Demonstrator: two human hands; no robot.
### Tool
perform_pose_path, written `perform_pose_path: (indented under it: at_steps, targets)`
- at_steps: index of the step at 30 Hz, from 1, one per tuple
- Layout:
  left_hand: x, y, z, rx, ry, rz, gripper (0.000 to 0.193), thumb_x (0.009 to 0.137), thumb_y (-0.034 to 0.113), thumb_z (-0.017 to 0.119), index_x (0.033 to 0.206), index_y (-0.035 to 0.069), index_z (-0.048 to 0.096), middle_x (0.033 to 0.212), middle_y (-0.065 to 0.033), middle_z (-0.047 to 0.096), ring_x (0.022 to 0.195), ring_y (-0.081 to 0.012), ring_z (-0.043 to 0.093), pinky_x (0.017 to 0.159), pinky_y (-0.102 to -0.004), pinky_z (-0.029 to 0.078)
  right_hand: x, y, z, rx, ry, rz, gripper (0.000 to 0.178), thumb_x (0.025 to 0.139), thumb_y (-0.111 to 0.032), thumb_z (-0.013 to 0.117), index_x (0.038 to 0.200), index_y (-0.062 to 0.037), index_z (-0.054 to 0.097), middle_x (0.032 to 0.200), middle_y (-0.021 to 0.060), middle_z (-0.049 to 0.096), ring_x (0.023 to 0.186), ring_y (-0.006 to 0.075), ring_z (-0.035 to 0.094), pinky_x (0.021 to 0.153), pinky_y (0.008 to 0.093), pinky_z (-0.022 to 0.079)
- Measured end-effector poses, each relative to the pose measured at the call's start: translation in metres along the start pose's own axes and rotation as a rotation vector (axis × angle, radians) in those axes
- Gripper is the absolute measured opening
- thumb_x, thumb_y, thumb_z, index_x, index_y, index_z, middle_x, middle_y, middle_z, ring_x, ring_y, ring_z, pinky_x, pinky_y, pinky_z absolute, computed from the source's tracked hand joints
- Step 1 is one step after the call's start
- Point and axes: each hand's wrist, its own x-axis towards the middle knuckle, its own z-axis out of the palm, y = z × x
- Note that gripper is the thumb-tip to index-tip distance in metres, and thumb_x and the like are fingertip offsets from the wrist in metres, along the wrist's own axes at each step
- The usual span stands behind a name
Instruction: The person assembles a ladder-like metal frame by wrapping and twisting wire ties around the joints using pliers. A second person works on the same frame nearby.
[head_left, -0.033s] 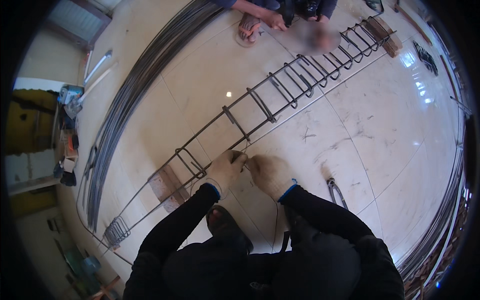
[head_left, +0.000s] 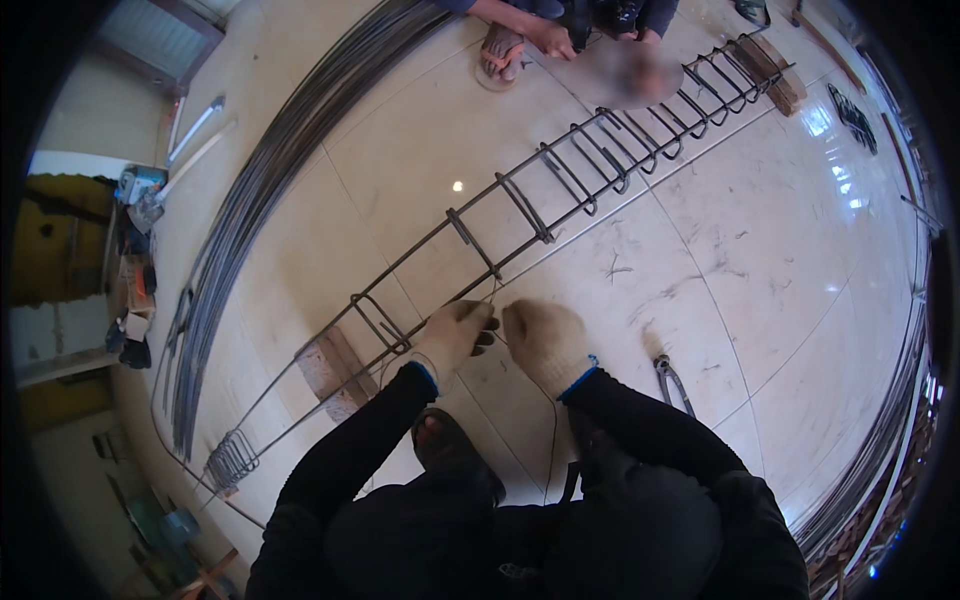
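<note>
Spotter: Hands first. What does your feed give on each grip?

Operator: Left grip, gloved: thumb folded onto curled fingers, thin wire meeting the tips. I read it as a pinch, probably to keep the strand from slipping. Right grip curled into a loose fist just beside it, blurred; I can't tell whether any wire is inside.

Spotter: And the steel cage?

Operator: Runs slantwise across the floor, ahead of the hands, its lower long bar passing by the left glove. Wire rises to that bar where a hoop meets it. I'd guess both hands sit so close because a short strand leaves little room.

Spotter: Why the blocks?

Operator: Brown block under the bars at left, another block at the far end. Likely there to lift the steel so fingers can get around it.

Spotter: Pincers?

Operator: On the tiles, right of the right glove, handles toward our wearer. Neither hand touches them; I'd call that parked within easy reach. Co-worker's hand is across the cage, well apart from ours.
</note>
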Motion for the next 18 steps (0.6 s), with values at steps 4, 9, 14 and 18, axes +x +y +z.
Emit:
perform_pose_path:
  at_steps: [4, 9, 14, 18]
  targets:
    - [0.003, -0.011, -0.002, -0.636, -0.173, -0.112, 0.045, 0.110, 0.039, 0.061, 0.133, 0.000, 0.064, 0.113, -0.0093, 0.069, 0.095, -0.0227, 0.069, 0.089, -0.0388, 0.060, 0.033, -0.028, -0.020, -0.030, 0.189, 0.046, 0.025, 0.099, -0.031, 0.064, 0.095, -0.0101, 0.077, 0.089, 0.0148, 0.076, 0.087, 0.0380, 0.074, 0.077, 0.0508, 0.058]
    - [0.011, -0.007, 0.001, -0.546, -0.081, -0.053, 0.035, 0.108, 0.033, 0.063, 0.122, 0.001, 0.066, 0.090, -0.0020, 0.061, 0.080, -0.0151, 0.062, 0.081, -0.0352, 0.058, 0.062, -0.005, -0.006, -0.229, -0.016, 0.087, 0.026, 0.096, -0.032, 0.066, 0.095, -0.0083, 0.078, 0.092, 0.0163, 0.077, 0.090, 0.0388, 0.074, 0.080, 0.0522, 0.058]
    - [0.013, -0.002, -0.001, -0.517, 0.004, -0.003, 0.035, 0.108, 0.031, 0.062, 0.124, 0.000, 0.066, 0.088, 0.0000, 0.059, 0.078, -0.0144, 0.061, 0.080, -0.0338, 0.056, 0.062, 0.021, 0.010, 0.088, -0.046, 0.183, 0.033, 0.097, -0.036, 0.068, 0.097, -0.0043, 0.077, 0.090, 0.0161, 0.077, 0.087, 0.0332, 0.076, 0.078, 0.0486, 0.060]
    - [0.010, 0.017, 0.000, -0.431, -0.048, 0.059, 0.039, 0.109, 0.033, 0.062, 0.124, -0.003, 0.066, 0.091, -0.0023, 0.066, 0.080, -0.0169, 0.065, 0.081, -0.0342, 0.057, 0.053, 0.033, 0.007, 0.732, -0.239, 0.443, 0.036, 0.101, -0.036, 0.066, 0.101, -0.0024, 0.076, 0.092, 0.0121, 0.078, 0.083, 0.0235, 0.077, 0.075, 0.0382, 0.062]
